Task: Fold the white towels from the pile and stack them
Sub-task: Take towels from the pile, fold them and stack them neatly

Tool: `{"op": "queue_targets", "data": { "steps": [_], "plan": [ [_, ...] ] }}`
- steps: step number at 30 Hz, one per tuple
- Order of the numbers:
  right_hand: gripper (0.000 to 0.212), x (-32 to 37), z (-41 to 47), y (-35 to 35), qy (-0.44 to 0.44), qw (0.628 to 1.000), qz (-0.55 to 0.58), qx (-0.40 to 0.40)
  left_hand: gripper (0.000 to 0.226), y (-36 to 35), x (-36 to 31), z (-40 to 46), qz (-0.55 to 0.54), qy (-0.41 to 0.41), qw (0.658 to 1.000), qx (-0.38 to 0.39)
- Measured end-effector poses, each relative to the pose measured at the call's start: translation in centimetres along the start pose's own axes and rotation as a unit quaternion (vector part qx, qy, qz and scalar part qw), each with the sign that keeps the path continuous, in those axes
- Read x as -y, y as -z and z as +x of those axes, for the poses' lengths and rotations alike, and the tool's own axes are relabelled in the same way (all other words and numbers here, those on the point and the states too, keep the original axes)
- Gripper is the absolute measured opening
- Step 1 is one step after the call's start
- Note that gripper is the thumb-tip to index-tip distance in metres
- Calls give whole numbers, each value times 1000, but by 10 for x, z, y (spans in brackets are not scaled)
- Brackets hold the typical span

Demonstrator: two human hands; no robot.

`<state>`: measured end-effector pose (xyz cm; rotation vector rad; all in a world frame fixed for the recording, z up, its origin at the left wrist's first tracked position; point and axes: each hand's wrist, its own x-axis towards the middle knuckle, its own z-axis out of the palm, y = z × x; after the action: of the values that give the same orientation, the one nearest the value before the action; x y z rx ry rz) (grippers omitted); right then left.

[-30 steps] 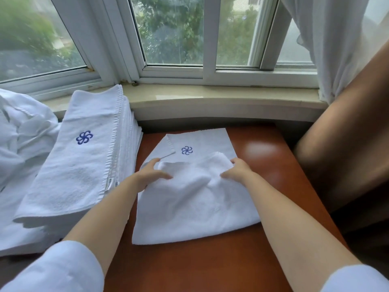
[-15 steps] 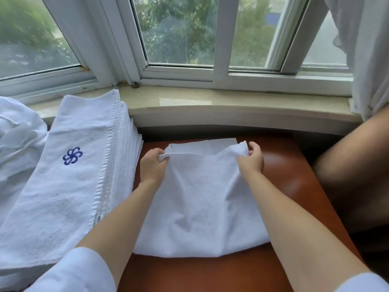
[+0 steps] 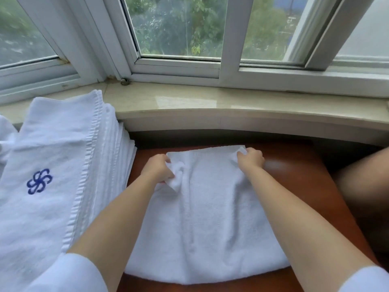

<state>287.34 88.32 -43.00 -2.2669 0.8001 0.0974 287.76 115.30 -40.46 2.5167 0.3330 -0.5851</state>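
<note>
At the left edge I see the stack of folded towels (image 3: 63, 165), a blue logo (image 3: 39, 181) on top. My left hand (image 3: 157, 170) grasps a bunched corner of the white towel (image 3: 208, 218) spread on the tabletop (image 3: 305, 197); my right hand (image 3: 251, 159) pinches its far right corner.
</note>
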Motion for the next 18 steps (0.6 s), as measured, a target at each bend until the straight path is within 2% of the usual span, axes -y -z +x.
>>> {"op": "queue_targets", "data": {
  "steps": [2,4,6,8,10,12,14,16,18],
  "plan": [
    [38,2,4,-6,-8,1000,-16,9,63,-3,3,7,-21,39,997,65],
    [34,5,7,-9,-13,999,42,26,71,-1,6,14,-35,49,991,116],
    [23,8,9,-9,-26,990,127,59,84,6,8,18,-19,32,984,173],
    [12,10,8,-7,-21,980,168,102,93,12,6,18,45,6,976,215],
    [13,13,3,-3,-16,971,185,152,84,17,-2,14,155,-17,962,226],
    [29,17,-4,0,-9,965,187,181,58,22,-11,7,258,-23,942,214],
    [36,19,-11,6,6,961,208,180,40,23,-12,1,311,-5,926,212],
    [22,21,-17,13,17,957,236,167,38,23,-7,-5,323,15,921,218],
    [9,23,-24,21,25,955,245,167,42,27,-1,-13,300,24,932,201]
  ]
}}
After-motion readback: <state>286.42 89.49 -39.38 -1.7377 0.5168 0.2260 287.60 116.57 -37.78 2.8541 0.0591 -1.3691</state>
